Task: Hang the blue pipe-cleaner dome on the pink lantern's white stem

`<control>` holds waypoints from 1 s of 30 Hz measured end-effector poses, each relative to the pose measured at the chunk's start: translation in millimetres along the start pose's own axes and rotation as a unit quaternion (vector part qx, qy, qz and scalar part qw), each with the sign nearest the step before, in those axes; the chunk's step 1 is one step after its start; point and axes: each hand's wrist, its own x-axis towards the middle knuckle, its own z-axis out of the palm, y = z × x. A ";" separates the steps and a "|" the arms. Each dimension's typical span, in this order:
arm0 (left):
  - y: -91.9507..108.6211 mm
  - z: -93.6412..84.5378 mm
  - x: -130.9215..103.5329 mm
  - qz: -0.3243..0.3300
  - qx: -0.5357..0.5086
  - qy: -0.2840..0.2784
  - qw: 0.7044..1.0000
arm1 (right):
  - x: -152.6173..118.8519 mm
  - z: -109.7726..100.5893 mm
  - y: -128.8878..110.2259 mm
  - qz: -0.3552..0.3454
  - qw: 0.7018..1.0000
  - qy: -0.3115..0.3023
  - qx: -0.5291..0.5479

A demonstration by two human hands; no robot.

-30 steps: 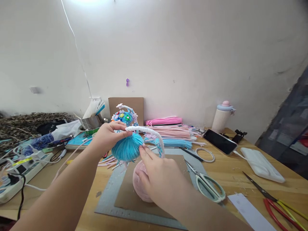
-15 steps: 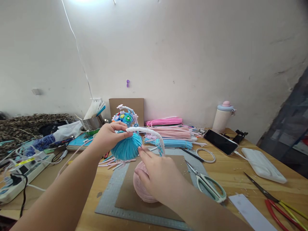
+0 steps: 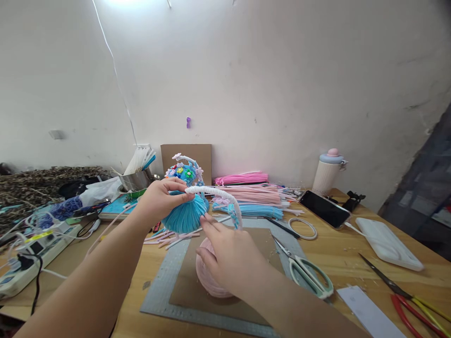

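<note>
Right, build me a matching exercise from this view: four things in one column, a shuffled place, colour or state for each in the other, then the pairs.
Things
1. Left hand
2. Pleated ball
3. Scissors nearest the right forearm
4. Bottle

Descriptions
A. Standing upright near the wall
B. Pale green handles
C. Fingertips at one end of the white arch
D. Bright blue

Pairs: 1-C, 2-D, 3-B, 4-A
</note>
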 end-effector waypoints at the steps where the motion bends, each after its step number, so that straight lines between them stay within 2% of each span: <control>1: -0.7 -0.1 -0.1 -0.001 0.001 0.002 1.000 | -0.1 -0.1 0.2 -0.001 1.000 0.000 0.002; 30: 0.1 -0.1 0.1 -0.010 0.012 0.003 1.000 | -2.4 -7.2 -0.3 0.000 1.000 0.001 0.012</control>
